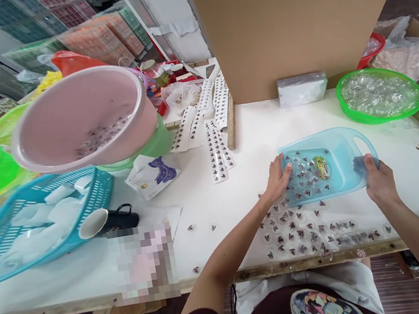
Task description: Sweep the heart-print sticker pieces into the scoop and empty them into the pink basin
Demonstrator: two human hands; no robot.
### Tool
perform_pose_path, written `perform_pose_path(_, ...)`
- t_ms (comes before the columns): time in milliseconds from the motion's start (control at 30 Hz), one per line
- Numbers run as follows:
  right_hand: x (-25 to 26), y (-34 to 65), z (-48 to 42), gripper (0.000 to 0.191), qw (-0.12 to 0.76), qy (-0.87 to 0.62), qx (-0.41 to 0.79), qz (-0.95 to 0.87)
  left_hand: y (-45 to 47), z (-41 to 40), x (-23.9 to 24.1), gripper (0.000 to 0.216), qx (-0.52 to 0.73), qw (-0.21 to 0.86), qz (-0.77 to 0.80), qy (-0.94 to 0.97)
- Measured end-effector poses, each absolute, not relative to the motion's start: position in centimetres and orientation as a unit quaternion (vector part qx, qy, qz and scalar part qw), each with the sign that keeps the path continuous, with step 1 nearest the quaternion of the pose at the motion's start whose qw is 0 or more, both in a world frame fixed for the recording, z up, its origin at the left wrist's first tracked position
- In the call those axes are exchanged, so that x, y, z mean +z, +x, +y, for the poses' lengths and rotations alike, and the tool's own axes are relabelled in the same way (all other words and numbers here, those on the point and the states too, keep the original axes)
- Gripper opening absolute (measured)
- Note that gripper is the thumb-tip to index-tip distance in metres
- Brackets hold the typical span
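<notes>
Plastic pieces (pixel 295 236) with dark prints lie scattered along the white surface (pixel 261 127). Just beyond, the left hand (pixel 278 178) has its grip on a blue tray's (pixel 340 159) left edge, the right hand (pixel 380 182) on its handle end. Farther, a green basin (pixel 383 118) holds clear pieces (pixel 375 91).

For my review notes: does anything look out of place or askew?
Three printed pieces look stray: they lie left of the left forearm, apart from the scattered group. The dark mug looks tipped over, though the wide view makes that uncertain. Beside it, a pixelated patch hides part of the table.
</notes>
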State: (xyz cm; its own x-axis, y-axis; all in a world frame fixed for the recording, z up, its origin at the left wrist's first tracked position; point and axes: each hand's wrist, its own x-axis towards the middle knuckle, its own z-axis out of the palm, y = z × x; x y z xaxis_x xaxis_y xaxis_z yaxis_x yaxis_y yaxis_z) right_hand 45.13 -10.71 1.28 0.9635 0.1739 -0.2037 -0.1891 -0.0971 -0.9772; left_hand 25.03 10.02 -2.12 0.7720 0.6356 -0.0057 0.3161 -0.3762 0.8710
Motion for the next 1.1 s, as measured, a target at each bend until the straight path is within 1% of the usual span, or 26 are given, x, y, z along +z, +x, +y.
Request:
perform_pose_path(100,0.9,45.3,-10.7,0.059,0.677,-0.725,0.128,-0.006,25.0,8.7,-1.6,0.072,0.203,0.503,0.293,0.788)
perform_pose_path(200,0.4,45.3,-10.7,0.064,0.689,-0.715,0.122,-0.02,25.7,7.7,-0.9,0.074,0.237,0.556,0.268,0.75)
perform_pose_path(300,0.2,45.0,-10.5,0.064,0.693,-0.708,0.131,-0.027,26.9,6.6,0.0,0.075,0.22,0.623,0.213,0.72)
perform_pose_path(367,0.3,44.9,-10.4,0.063,0.694,-0.707,0.135,-0.022,26.9,6.3,0.9,0.073,0.199,0.643,0.168,0.72)
perform_pose_path(433,0.6,45.0,-10.3,0.063,0.697,-0.704,0.137,-0.016,25.7,6.7,2.0,0.07,0.201,0.617,0.134,0.749)
perform_pose_path(533,1.1,45.8,-10.4,0.063,0.7,-0.7,0.142,-0.008,20.9,8.5,3.0,0.073,0.197,0.526,0.152,0.814)
perform_pose_path(600,1.3,46.6,-10.6,0.061,0.693,-0.706,0.147,-0.004,16.7,9.7,2.6,0.089,0.147,0.452,0.193,0.858)
perform_pose_path(667,1.4,47.3,-10.7,0.057,0.681,-0.716,0.153,-0.007,12.8,10.3,1.4,0.117,0.077,0.369,0.208,0.902)
perform_pose_path(700,1.4,47.5,-10.7,0.055,0.675,-0.721,0.157,-0.013,11.4,10.2,0.6,0.126,0.042,0.334,0.207,0.918)
perform_pose_path(767,1.3,47.5,-10.6,0.05,0.666,-0.728,0.161,-0.03,10.1,9.8,-0.8,0.135,0.002,0.281,0.205,0.938)
perform_pose_path(833,1.2,47.0,-10.4,0.051,0.66,-0.733,0.161,-0.041,10.5,9.1,-2.0,0.134,0.006,0.252,0.215,0.944)
perform_pose_path(900,1.1,46.3,-10.0,0.056,0.656,-0.734,0.167,-0.05,12.1,8.6,-2.8,0.127,0.031,0.245,0.22,0.944)
perform_pose_path(967,0.9,45.6,-9.7,0.062,0.656,-0.733,0.172,-0.057,14.0,8.4,-3.3,0.119,0.063,0.252,0.217,0.941)
perform_pose_path(1100,0.7,44.6,-9.3,0.066,0.662,-0.725,0.177,-0.063,16.9,7.9,-3.7,0.101,0.137,0.3,0.228,0.916)
